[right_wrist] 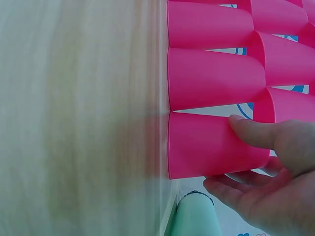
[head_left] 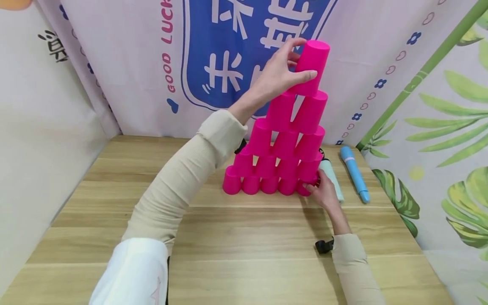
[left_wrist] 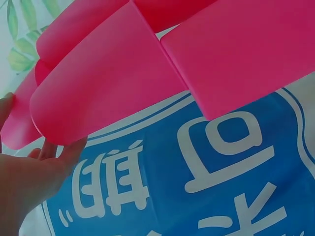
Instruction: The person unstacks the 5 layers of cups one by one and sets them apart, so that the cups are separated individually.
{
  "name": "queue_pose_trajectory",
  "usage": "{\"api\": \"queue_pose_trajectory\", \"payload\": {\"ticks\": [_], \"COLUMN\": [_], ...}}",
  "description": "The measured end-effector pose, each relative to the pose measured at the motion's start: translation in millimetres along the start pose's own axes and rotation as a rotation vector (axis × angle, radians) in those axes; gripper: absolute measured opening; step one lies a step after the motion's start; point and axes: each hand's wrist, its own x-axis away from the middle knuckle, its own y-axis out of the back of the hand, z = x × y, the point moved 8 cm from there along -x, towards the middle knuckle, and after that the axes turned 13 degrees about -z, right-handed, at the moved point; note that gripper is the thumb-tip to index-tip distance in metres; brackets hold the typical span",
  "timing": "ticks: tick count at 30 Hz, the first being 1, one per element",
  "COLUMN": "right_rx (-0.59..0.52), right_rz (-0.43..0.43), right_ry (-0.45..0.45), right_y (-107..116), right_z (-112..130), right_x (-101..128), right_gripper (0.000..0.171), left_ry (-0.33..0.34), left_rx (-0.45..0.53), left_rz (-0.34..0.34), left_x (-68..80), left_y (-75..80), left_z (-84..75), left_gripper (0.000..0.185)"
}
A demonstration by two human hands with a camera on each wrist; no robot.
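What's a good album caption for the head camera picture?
Left hand holds the top pink cup; right hand holds a bottom corner cup.

In the head view, some of the left fingers point(head_left: 293, 56) disappear behind the top cup point(head_left: 315, 61), the right fingers point(head_left: 323, 178) cover part of the bottom row's end cup point(head_left: 301, 189), and the mint bottle point(head_left: 334, 180) is partly hidden. The bottom edge cuts off the white sleeve point(head_left: 129, 275) and table point(head_left: 244, 254). The left wrist view crops its rightmost cup point(left_wrist: 246, 54).

Printed curtains point(head_left: 148, 84) and wooden table point(head_left: 244, 245) suggest a home.
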Motion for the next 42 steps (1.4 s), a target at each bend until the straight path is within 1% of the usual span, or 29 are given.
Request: {"api": "queue_pose_trajectory", "payload": {"ticks": [2, 4, 8, 10, 12, 13, 15, 16, 19, 22, 24, 27, 29, 30, 32, 33, 38, 42], "right_rx": [0.004, 0.009, 0.018, 0.022, 0.027, 0.031, 0.038, 0.044, 0.048, 0.042, 0.037, 0.029, 0.027, 0.026, 0.023, 0.021, 0.021, 0.023], "right_rz": [0.005, 0.009, 0.006, 0.004, 0.004, 0.003, 0.001, 0.001, 0.002, 0.004, 0.006, 0.017, 0.022, 0.023, 0.024, 0.020, 0.006, 0.015], "right_ry": [-0.010, -0.014, -0.002, 0.007, 0.006, 0.003, -0.003, -0.003, -0.003, 0.004, 0.005, 0.003, 0.002, 0.000, -0.002, -0.003, 0.004, 0.001], "right_y": [-1.3, -1.6, 0.2, 1.7, 3.6, 4.8, 7.0, 7.9, 8.6, 7.6, 6.3, 2.4, 2.9, 2.9, 2.8, 2.9, 3.7, 2.6], "right_z": [-0.7, -0.9, 0.7, 1.6, 1.0, 0.4, -1.5, -2.5, -3.7, -1.2, 1.2, 3.0, 3.4, 3.5, 2.8, 2.6, 0.7, 0.8], "right_x": [1.0, 0.8, -1.5, -1.7, -0.7, -0.2, 0.8, 1.0, 0.0, -2.5, -3.4, -2.7, -3.0, -2.8, -2.6, -2.5, -2.7, -3.6], "right_gripper": [0.060, 0.061, 0.061, 0.061, 0.060, 0.060, 0.060, 0.060, 0.061, 0.061, 0.060, 0.059, 0.060, 0.060, 0.059, 0.059, 0.060, 0.059], "left_ry": [-0.015, -0.038, -0.119, -0.161, -0.184, -0.186, -0.187, -0.177, -0.138, -0.047, 0.037, 0.179, 0.253, 0.274, 0.313, 0.320, 0.355, 0.394], "left_rx": [0.017, 0.033, 0.033, -0.009, -0.050, -0.062, -0.081, -0.087, -0.097, -0.110, -0.120, -0.160, -0.199, -0.219, -0.246, -0.258, -0.302, -0.313], "left_rz": [-0.013, -0.036, -0.117, -0.172, -0.225, -0.250, -0.300, -0.323, -0.393, -0.451, -0.474, -0.488, -0.478, -0.470, -0.445, -0.431, -0.358, -0.325], "left_x": [1.8, 3.5, 9.7, 15.2, 21.6, 24.9, 31.7, 35.4, 47.4, 61.4, 73.7, 97.2, 111.2, 117.0, 126.8, 130.4, 144.2, 151.3], "left_y": [5.3, 14.2, 41.6, 57.4, 70.9, 77.3, 89.6, 95.5, 115.4, 135.2, 145.5, 154.5, 153.4, 151.9, 146.9, 144.1, 131.4, 124.3], "left_z": [-1.7, -4.9, -13.6, -15.3, -12.7, -9.8, -1.1, 5.3, 28.4, 61.7, 90.5, 140.7, 171.7, 185.2, 207.4, 216.3, 251.2, 272.0], "left_gripper": [0.080, 0.080, 0.077, 0.075, 0.073, 0.072, 0.072, 0.071, 0.069, 0.066, 0.064, 0.062, 0.063, 0.063, 0.064, 0.064, 0.062, 0.063]}}
